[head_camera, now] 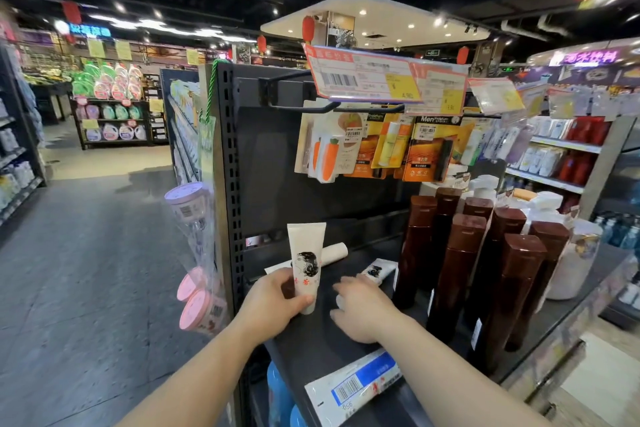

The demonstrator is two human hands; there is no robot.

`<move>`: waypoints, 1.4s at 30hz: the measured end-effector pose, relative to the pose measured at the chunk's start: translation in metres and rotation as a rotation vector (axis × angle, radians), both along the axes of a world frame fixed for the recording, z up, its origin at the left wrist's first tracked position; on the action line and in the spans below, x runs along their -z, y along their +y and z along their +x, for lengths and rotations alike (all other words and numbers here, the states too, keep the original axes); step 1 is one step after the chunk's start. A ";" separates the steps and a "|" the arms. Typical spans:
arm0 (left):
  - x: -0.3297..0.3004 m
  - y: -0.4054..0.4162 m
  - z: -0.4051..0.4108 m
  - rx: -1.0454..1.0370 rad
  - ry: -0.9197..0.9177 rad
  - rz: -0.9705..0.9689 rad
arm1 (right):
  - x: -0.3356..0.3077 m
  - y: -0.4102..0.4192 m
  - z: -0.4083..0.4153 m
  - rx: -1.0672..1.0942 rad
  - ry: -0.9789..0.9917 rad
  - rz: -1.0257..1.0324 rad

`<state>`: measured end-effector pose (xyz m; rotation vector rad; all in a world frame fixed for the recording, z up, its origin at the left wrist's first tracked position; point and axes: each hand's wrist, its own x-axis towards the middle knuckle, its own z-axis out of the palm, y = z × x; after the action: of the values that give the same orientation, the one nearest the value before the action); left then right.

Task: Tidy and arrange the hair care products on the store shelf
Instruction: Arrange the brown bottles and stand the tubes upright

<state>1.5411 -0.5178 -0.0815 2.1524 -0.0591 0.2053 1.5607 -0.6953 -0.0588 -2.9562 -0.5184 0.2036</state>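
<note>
My left hand [277, 302] grips one white tube [305, 263] upright near the shelf's [346, 340] left edge, my right hand [360, 308] lies open beside it, and two tubes [375, 270] still lie flat behind.

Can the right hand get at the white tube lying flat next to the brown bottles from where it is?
Probably yes. The right hand rests open on the shelf just in front of the lying tube, with nothing between them. The brown bottles stand close on its right, so space there is tight.
</note>
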 end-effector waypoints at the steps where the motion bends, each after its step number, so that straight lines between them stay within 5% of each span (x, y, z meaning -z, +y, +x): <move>1: 0.001 0.000 0.000 -0.001 0.001 -0.008 | -0.002 0.000 -0.002 -0.027 0.003 0.034; 6: 0.003 -0.001 0.003 -0.056 -0.011 -0.031 | -0.007 -0.002 -0.013 0.084 -0.019 0.369; 9: 0.003 -0.003 0.004 -0.047 0.007 -0.015 | -0.007 -0.003 -0.010 0.285 -0.145 0.363; 12: 0.003 -0.004 0.005 -0.049 0.008 -0.003 | -0.005 -0.002 -0.005 0.418 0.015 0.328; 18: 0.005 -0.003 0.007 -0.024 0.044 -0.016 | -0.008 -0.002 0.001 0.625 0.353 0.698; 39: 0.004 -0.004 0.005 -0.017 0.061 -0.039 | -0.005 0.008 -0.007 0.608 0.348 0.735; 42: 0.004 -0.005 0.003 -0.015 0.058 -0.062 | -0.008 0.003 -0.010 0.640 0.418 0.868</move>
<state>1.5445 -0.5229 -0.0851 2.0963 -0.0025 0.1512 1.5511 -0.6924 -0.0509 -2.0025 0.3320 0.3840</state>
